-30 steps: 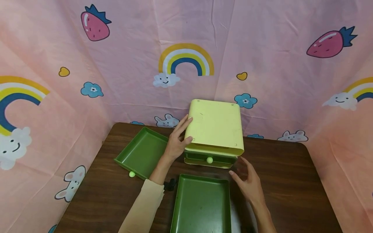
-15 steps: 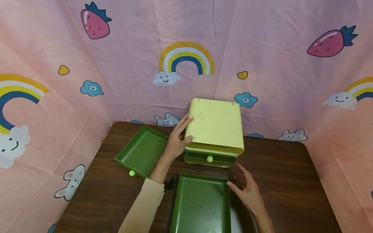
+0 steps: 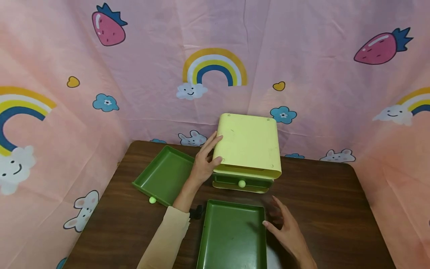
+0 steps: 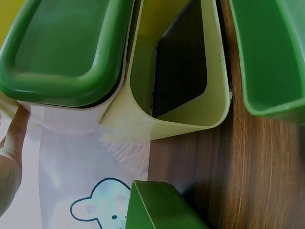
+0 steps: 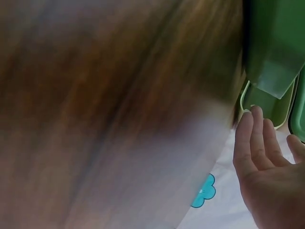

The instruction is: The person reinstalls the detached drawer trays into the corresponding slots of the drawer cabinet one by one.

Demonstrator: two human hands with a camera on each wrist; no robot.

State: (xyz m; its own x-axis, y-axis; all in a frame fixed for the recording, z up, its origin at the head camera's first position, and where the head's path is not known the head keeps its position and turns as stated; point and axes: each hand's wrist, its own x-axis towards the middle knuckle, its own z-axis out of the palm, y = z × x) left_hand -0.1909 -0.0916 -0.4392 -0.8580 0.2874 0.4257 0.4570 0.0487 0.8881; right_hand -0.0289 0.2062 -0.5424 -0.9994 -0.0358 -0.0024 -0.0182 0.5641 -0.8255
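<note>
A pale yellow drawer cabinet (image 3: 248,142) stands at the back of the table, a green drawer front with a round light-green knob (image 3: 242,184) showing beneath its top. My left hand (image 3: 201,164) rests on the cabinet's left side, fingers stretched out and thumb near the front corner. In the left wrist view, a hollow compartment (image 4: 217,95) lies beside a rounded green panel (image 4: 62,52). My right hand (image 3: 287,228) is held with fingers extended, its thumb right at the right rim of the green drawer (image 3: 231,235) lying in front. The right wrist view shows these fingers (image 5: 258,138) straight.
Another green drawer (image 3: 164,175) with a knob (image 3: 152,200) lies angled at the left of the brown wooden table (image 3: 329,209). Pink patterned cloth (image 3: 215,30) hangs close behind the table and along both sides.
My right hand has moved from near the cabinet's lower right corner toward me, down along the front drawer's right rim. My left hand, the cabinet and the drawers stay in place.
</note>
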